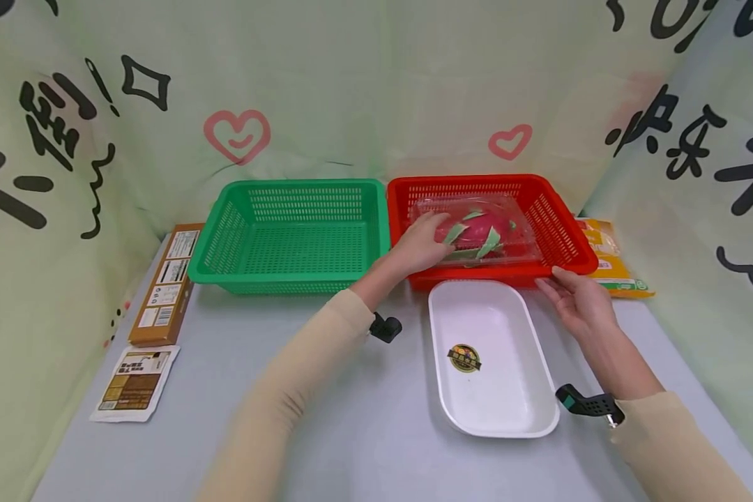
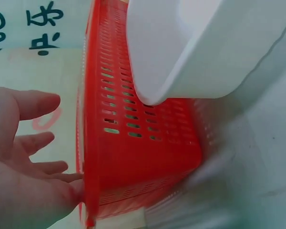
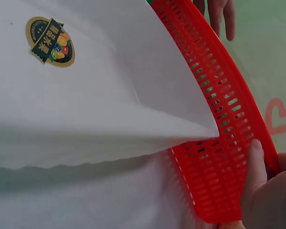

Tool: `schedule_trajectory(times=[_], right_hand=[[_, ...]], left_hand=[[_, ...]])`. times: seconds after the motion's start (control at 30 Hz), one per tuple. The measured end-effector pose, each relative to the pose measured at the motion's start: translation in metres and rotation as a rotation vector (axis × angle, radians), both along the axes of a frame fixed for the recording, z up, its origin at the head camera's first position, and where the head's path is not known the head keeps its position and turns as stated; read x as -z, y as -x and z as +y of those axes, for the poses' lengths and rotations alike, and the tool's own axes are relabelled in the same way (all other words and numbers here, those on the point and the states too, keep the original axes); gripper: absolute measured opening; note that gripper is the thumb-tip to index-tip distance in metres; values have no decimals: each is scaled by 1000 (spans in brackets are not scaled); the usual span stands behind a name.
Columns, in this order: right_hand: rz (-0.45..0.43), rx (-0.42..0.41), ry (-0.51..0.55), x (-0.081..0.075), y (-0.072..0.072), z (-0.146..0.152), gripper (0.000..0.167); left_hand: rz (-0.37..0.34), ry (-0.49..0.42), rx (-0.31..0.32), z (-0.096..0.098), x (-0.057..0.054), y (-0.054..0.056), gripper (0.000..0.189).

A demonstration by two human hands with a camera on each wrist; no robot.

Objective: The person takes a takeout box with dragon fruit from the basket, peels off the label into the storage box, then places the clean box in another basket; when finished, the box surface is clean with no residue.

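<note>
A clear plastic box with a pink, green-leaved dragon fruit lies in the red basket. My left hand reaches over the basket's left front rim, fingertips right at the box's left side. Its fingers are spread and loosely bent in the left wrist view, close to the red rim. With thumb and fingers on either side of the rim, my right hand holds the basket at its front right corner; the thumb lies against the slotted wall. Directly in front of the basket sits a white tray bearing a round fruit sticker.
A green basket stands left of the red one. Along the table's left edge lie a brown box and a white-and-brown packet. A yellow package lies right of the red basket. Printed cloth hangs behind and at both sides.
</note>
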State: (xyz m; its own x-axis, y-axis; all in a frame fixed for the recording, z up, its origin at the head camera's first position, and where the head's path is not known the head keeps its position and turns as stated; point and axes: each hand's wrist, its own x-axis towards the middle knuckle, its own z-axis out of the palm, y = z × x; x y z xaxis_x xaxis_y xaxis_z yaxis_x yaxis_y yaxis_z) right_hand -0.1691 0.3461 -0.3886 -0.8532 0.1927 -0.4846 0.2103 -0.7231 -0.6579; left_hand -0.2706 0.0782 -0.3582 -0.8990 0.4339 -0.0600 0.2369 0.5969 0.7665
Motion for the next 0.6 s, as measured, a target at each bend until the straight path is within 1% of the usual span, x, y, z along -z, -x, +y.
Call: schedule_trajectory(times=[0.07,0.13,0.23,0.33,0.43,0.47,0.53,0.6], right_hand=[[-4,-48,-82,0,-3,1,87],[-21,-92,-193,1,-5,3,90],[-54,-138,-338,1,-8,5,95],[-82,-164,-436,2,-8,8,97],[-102,-187,-581,5,-9,10,94],[-103,-207,-669,7,-9,11,90],[-102,-257,-883,11,-11,11,83],[-89,-302,-1102,15,-15,11,78]], left_hand=[[-5,-22,35,-7,0,-5,69],[-18,-50,61,-14,0,-12,67],[-24,-101,71,-26,1,-20,64],[20,-120,76,-38,1,-28,62],[72,-112,84,-48,0,-35,59],[91,-100,86,-52,-1,-37,58],[118,-87,87,-59,-1,-42,57],[157,-51,80,-68,0,-46,56]])
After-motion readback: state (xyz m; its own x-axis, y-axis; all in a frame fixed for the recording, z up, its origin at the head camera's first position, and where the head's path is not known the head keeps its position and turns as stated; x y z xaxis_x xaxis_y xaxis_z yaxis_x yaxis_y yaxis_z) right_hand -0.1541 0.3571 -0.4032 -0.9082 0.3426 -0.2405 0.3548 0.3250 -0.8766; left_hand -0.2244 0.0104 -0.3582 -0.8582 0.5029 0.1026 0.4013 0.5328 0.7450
